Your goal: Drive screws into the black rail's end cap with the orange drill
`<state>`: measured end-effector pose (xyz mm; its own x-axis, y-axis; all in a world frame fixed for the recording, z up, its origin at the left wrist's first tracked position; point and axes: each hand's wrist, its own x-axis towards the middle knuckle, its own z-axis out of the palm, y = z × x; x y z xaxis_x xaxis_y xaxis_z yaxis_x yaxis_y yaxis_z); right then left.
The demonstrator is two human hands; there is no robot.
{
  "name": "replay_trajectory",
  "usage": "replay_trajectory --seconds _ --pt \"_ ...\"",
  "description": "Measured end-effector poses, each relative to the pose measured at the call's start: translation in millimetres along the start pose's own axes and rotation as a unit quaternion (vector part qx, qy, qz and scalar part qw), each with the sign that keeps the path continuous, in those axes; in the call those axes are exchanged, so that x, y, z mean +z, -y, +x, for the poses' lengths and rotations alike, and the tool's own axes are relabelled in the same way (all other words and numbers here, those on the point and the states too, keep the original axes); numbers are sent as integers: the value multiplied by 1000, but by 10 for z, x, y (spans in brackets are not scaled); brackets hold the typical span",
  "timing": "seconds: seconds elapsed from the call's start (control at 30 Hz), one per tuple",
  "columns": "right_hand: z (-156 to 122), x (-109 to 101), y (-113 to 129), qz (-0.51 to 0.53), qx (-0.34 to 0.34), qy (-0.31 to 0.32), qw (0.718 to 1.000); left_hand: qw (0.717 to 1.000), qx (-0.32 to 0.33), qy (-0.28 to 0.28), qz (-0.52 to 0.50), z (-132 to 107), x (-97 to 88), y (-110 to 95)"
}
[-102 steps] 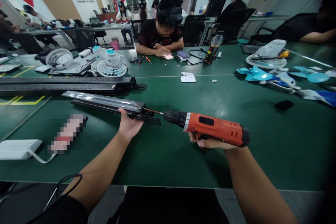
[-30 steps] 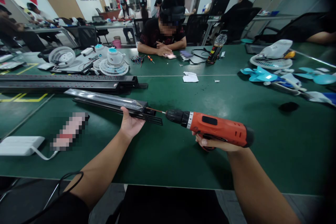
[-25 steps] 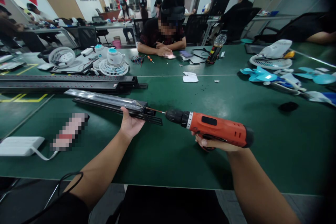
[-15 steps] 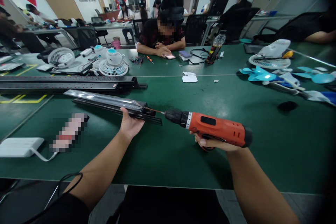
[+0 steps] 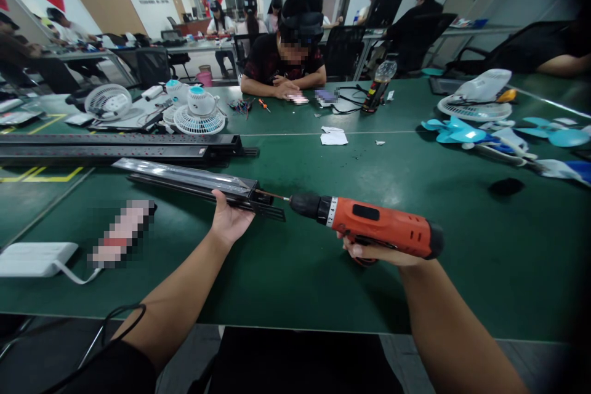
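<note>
An orange and black cordless drill (image 5: 383,225) lies level in my right hand (image 5: 364,251), whose fingers wrap its handle below the body. Its long thin bit points left and meets the near end of a long black rail (image 5: 194,183) with a shiny top face. My left hand (image 5: 229,218) grips that rail close to this end, thumb on the near side and the other fingers hidden beneath it. Whether the bit's tip is inside the rail or only against it, I cannot tell.
More long black rails (image 5: 115,149) lie behind on the green table (image 5: 323,283). A phone (image 5: 122,234) wired to a white power bank (image 5: 37,258) is at left. White fan parts (image 5: 198,114), a bottle (image 5: 379,86) and blue fan blades (image 5: 455,130) stand farther back; a person (image 5: 290,52) sits opposite.
Almost nothing differs. Both hands, the drill and the rail keep their places.
</note>
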<state>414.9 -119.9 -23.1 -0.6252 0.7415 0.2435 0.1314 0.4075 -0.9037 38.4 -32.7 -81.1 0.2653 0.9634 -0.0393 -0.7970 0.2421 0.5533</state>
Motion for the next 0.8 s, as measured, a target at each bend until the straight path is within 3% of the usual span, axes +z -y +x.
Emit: replay_trajectory --seconds 0.37,0.8 --pt "30 -6 50 -62 -31 16 997 1000 -7 -7 15 1 25 -4" --pt "38 15 74 -57 -34 1 998 999 -11 17 26 14 -32 -17"
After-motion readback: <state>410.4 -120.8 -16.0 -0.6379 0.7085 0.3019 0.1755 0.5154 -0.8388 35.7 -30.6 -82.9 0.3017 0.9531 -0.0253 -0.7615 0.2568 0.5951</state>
